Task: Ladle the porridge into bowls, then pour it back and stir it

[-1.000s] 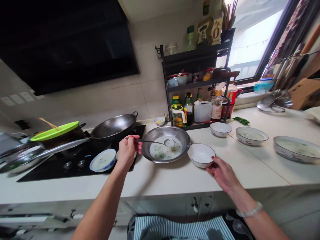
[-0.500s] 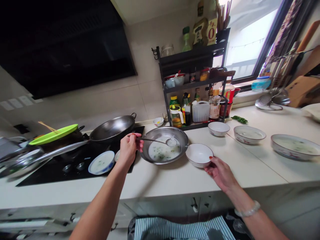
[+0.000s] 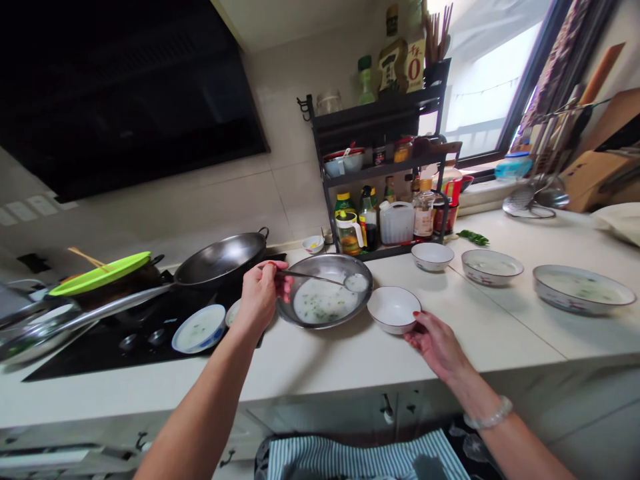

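Note:
My left hand [image 3: 263,293] is closed round the handle of a ladle [image 3: 356,283]. The ladle's bowl is over the right side of a wide metal basin [image 3: 367,293], and some white liquid seems to be in it. Whitish soup with green bits [image 3: 325,301] fills the bottom of the basin. With thumb and fingers, my right hand [image 3: 434,340] grips the rim of a small white bowl [image 3: 394,308] with nothing in it. This bowl is close beside the basin's right edge.
To the right stand a small white bowl [image 3: 433,256], a bowl of pale soup [image 3: 493,267] and a larger soup bowl [image 3: 583,290]. A blue-rimmed bowl of soup [image 3: 199,330] and a wok [image 3: 220,260] are on the left by the stove. A black condiment rack [image 3: 380,172] stands behind.
The ladle's bowl has shifted slightly right, toward the basin's rim. My right hand keeps hold of the small bowl. The whole view has turned a little.

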### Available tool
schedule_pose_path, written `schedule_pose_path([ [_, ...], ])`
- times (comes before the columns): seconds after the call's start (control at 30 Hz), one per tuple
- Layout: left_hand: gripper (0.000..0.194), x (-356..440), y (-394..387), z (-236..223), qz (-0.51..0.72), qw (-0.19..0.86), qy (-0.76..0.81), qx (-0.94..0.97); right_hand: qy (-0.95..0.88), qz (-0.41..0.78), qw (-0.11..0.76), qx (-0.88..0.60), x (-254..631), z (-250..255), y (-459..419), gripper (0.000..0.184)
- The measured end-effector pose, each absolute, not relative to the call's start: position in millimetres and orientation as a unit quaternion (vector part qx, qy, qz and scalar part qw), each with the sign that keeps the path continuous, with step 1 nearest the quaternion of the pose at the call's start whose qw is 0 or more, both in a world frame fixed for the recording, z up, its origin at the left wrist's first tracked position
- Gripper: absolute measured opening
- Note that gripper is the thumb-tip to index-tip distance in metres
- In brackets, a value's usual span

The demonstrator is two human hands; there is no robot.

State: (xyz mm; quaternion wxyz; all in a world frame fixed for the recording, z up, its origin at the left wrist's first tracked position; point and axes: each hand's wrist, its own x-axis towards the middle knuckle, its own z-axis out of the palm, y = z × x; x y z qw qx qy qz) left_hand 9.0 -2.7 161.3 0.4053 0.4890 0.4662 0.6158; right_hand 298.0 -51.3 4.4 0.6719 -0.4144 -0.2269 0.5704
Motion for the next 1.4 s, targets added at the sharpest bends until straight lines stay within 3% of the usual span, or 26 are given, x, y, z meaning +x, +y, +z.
schedule_pose_path([
  [0.17,0.020,31.3,-12.3,161.6,0.587,0.429,0.438,0.528,-0.239,0.570,0.671,-0.409,298.3,2.8,-51.6,0.021],
  [0.4,0.036,55.6,-39.3,143.0,0.484,0.406,0.414,0.655,-0.242,0.572,0.674,-0.400,297.5,3.5,-52.4,0.021],
  [0.67,0.028,45.4,-58.3,131.1,0.358,0.168,0.276,0.876,-0.225,0.580,0.673,-0.400,296.0,9.8,-56.1,0.027],
  [0.87,0.028,46.0,-58.3,129.6,0.331,0.026,0.215,0.918,-0.227,0.580,0.674,-0.398,296.3,9.9,-56.1,0.027],
  [1.4,0.009,57.3,-46.3,119.9,0.371,0.110,0.237,0.891,-0.234,0.579,0.675,-0.394,297.6,6.6,-55.5,0.028],
])
